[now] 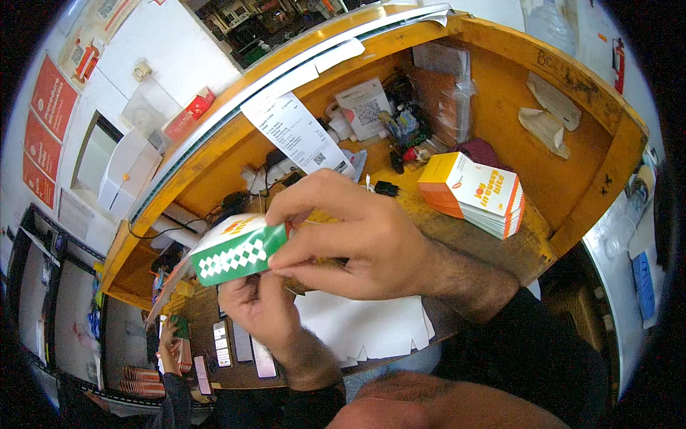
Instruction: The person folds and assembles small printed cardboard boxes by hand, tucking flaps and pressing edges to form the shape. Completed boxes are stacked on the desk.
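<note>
Both my hands are raised over the desk with a folded white card sleeve [236, 227] that has orange lettering. A green strip [236, 259] with white diamond shapes lies along its near side. My right hand [364, 239] pinches the right end of the strip and sleeve between thumb and fingers. From below, my left hand [261, 307] grips the same sleeve, its fingers partly hidden behind it. Whether the strip is stuck down all along cannot be seen. Beyond my right wrist stands a stack of flat white-and-orange card sleeves [479, 193].
White sheets with notched edges [364, 325] lie below my hands. Several phones, one with a lit screen [222, 344], rest at left. A co-worker's hand [168, 333] is beside orange-and-white cartons [143, 381]. A long receipt [300, 136] hangs from the wooden counter ledge [493, 43]; cables lie behind.
</note>
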A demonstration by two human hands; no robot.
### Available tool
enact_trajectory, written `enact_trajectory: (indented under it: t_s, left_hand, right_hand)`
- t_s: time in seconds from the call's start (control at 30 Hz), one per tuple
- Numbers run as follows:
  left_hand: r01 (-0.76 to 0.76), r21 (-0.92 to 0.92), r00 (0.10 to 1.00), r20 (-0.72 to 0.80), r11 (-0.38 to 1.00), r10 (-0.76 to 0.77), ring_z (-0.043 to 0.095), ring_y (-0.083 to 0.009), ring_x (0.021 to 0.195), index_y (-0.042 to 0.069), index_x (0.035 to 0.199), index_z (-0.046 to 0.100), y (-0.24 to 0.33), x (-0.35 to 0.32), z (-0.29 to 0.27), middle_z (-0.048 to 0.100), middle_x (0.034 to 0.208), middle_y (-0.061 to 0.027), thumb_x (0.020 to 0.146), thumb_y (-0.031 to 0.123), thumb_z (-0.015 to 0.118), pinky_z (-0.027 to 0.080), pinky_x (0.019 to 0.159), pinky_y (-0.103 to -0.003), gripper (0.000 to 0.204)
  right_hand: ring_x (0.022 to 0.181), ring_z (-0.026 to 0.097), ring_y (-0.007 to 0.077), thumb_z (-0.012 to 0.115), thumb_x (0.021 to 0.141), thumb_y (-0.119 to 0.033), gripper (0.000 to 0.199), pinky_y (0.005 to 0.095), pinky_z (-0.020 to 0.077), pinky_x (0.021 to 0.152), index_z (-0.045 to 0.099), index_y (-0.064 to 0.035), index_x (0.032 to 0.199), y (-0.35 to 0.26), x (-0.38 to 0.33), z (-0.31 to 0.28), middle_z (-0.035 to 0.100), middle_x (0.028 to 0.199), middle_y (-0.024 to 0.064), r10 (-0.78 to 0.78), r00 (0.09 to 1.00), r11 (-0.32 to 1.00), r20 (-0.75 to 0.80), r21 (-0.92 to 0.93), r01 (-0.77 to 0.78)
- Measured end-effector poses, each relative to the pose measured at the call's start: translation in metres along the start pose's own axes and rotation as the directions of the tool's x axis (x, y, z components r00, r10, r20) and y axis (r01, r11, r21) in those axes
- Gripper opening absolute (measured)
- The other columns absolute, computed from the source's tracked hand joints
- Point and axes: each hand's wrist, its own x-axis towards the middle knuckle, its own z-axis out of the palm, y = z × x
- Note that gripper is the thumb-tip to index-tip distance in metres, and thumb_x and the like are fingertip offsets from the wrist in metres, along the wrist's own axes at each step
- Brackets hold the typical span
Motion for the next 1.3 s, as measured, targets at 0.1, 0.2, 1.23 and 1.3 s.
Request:
enact_trajectory:
  t_s: [0.1, 0.2, 1.23, 1.3]
  left_hand:
    - [0.055, -0.199, 0.997, -0.041, 0.979, -0.065, 0.077, -0.0266, 0.105, -0.011, 0.14, 0.062, 0.007, 0.002, -0.008, 0.075, 0.13, -0.0203, 0.101, 0.019, 0.075, 0.063, 0.093, -0.036, 0.051]
    - [0.183, -0.233, 0.981, -0.014, 0.955, -0.191, 0.075, -0.0185, 0.078, -0.008, 0.136, 0.063, 0.017, 0.008, -0.019, 0.077, 0.117, -0.0192, 0.109, 0.029, 0.063, 0.067, 0.083, -0.041, 0.047]
    - [0.19, -0.274, 0.982, 0.076, 0.943, -0.176, 0.07, -0.0219, 0.116, -0.006, 0.137, 0.057, 0.023, 0.018, -0.013, 0.069, 0.127, -0.0163, 0.106, 0.032, 0.07, 0.056, 0.103, -0.035, 0.051]
    - [0.107, -0.224, 0.987, 0.138, 0.969, -0.077, 0.072, -0.0193, 0.108, -0.004, 0.13, 0.062, 0.02, 0.019, -0.016, 0.072, 0.119, -0.0143, 0.111, 0.033, 0.067, 0.057, 0.097, -0.033, 0.042]
  right_hand:
    - [0.118, 0.068, 0.0334, 0.089, 0.088, -0.008, 0.031, 0.0442, 0.0572, 0.101, 0.077, -0.0074, 0.117, -0.002, 0.002, 0.004, 0.069, 0.13, 0.0144, -0.068, 0.997, 0.997, 0.037, 0.034, 0.067]
    - [0.127, 0.065, 0.0374, 0.091, 0.088, -0.014, 0.046, 0.047, 0.0546, 0.108, 0.073, -0.0091, 0.13, -0.003, 0.002, 0.005, 0.068, 0.137, 0.0139, -0.065, 0.996, 0.98, 0.06, 0.194, 0.053]
    - [0.094, 0.076, 0.0283, 0.08, 0.084, -0.01, 0.034, 0.0369, 0.0647, 0.075, 0.077, 0.0001, 0.116, 0.005, -0.005, 0.016, 0.079, 0.118, 0.0139, -0.248, 0.964, 0.869, 0.099, -0.417, 0.267]
    - [0.094, 0.076, 0.0272, 0.081, 0.084, -0.011, 0.032, 0.0356, 0.0642, 0.074, 0.077, 0.0, 0.114, 0.008, -0.007, 0.019, 0.078, 0.117, 0.0134, -0.331, 0.938, 0.847, 0.102, -0.405, 0.343]
